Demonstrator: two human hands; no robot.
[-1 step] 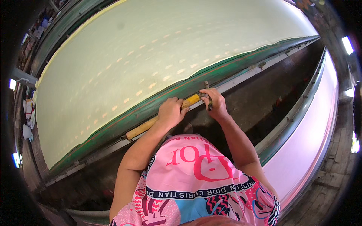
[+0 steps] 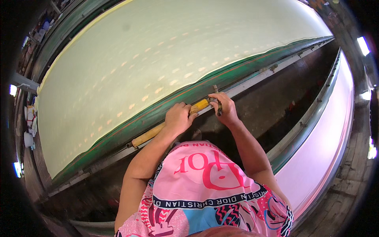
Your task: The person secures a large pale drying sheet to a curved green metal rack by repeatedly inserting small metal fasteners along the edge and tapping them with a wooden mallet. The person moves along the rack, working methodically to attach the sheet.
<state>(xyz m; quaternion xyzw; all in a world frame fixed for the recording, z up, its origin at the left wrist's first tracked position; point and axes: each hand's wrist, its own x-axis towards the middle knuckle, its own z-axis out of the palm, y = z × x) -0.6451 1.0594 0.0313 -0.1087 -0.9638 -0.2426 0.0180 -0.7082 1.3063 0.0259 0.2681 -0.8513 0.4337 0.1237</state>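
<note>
"In the head view, where is the yellow pole (image 2: 151, 134)?"

"Across the middle, slanting from about 8 o'clock up towards 2 o'clock, alongside the green table edge (image 2: 237, 74) and the grey rail (image 2: 252, 82). Whether it touches the rail, I can't tell."

"And the left hand (image 2: 178, 117)?"

"Right at the centre, fingers curled over the pole, thumb towards 4 o'clock. The knuckles and forearm cover part of the pole, so its middle is lost, and I can't see how the fingers meet underneath."

"The right hand (image 2: 224, 107)?"

"Just off centre towards 2 o'clock, closed round a metal handle (image 2: 215, 89) at the pole's end. Its thumb and fingers hide the middle of it; only the tip at the top and a dark stub below show. How it joins the pole is hard to make out."

"Anything else cut off?"

"The pale cloth (image 2: 138, 55) runs out of sight at 12 o'clock. Between 3 and 4 o'clock the pink cloth (image 2: 319, 154) passes partly behind the right arm. The pink shirt (image 2: 197, 173) is cropped at 6 o'clock. Around 9 o'clock, some white things (image 2: 29, 138) are too small and warped to name."
</note>
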